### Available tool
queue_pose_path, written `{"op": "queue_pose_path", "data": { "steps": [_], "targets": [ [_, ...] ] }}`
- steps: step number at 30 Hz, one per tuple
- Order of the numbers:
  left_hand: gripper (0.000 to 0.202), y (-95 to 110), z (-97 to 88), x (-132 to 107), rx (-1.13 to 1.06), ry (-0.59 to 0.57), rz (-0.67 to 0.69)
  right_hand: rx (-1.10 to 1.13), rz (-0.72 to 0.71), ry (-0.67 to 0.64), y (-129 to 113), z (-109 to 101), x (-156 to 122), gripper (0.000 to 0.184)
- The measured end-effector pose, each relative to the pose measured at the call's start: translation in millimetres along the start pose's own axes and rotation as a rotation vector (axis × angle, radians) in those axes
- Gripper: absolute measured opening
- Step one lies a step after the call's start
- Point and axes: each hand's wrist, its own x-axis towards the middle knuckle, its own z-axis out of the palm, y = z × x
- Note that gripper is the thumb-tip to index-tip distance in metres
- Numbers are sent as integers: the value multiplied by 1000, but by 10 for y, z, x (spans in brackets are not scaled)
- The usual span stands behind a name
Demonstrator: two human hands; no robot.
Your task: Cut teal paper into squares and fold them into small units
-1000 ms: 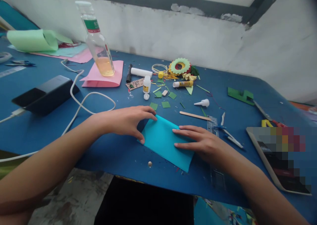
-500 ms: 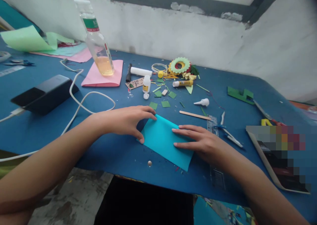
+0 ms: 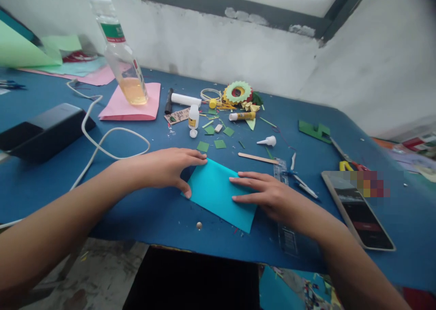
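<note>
Open, flat and apart: left hand (image 3: 166, 167) is pressing the turquoise paper (image 3: 218, 194) at 10 o'clock, right hand (image 3: 269, 196) at 3 o'clock. Both are holding position unchanged; the sheet is staying pinned.

A folded turquoise paper (image 3: 218, 194) lies flat, skewed, near the blue table's (image 3: 163, 212) front edge.

On your blue tabletop (image 3: 51, 173), a clear plastic bottle of amber liquid (image 3: 119, 55) stands upright on a folded pink paper sheet (image 3: 150, 103). Left of it lies a black rectangular box (image 3: 44, 130), possibly a power bank, with a looping white cable (image 3: 126, 128) beside it. Farther back you have a small white glue bottle (image 3: 193, 119), a yellow glue stick (image 3: 242, 116) and a green-and-yellow paper ring (image 3: 238, 92) (small green paper squares (image 3: 203, 146) lie scattered near them). A flat wooden stick (image 3: 258, 158) lies nearer you, and a dark-screened phone (image 3: 357, 210) sits at your right.
</note>
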Motion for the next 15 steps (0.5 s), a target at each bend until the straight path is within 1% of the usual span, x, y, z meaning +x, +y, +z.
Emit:
{"op": "queue_pose_path", "data": {
  "steps": [3, 5, 7, 9, 11, 13, 15],
  "targets": [
    [80, 42, -20, 20, 75, -47, -60, -56, 21, 4, -140, -202, 0, 61],
    [80, 75, -31, 37, 125, -79, -86, -154, 27, 72, -291, -322, 92, 51],
    [80, 103, -38, 54, 168, -99, -86, -296, 76, 129, -448, -363, 273, 39],
    [79, 133, -47, 67, 209, -99, -72, -392, 114, 119, -567, -303, 511, 35],
    [77, 172, -62, 70, 241, -77, -56, -452, 174, -2, -623, -168, 747, 37],
    [73, 214, -80, 65, 256, -35, -35, -498, 249, -62, -620, -9, 922, 41],
    [67, 244, -96, 57, 255, 36, -7, -531, 296, -58, -578, 132, 1001, 43]
  ]
}}
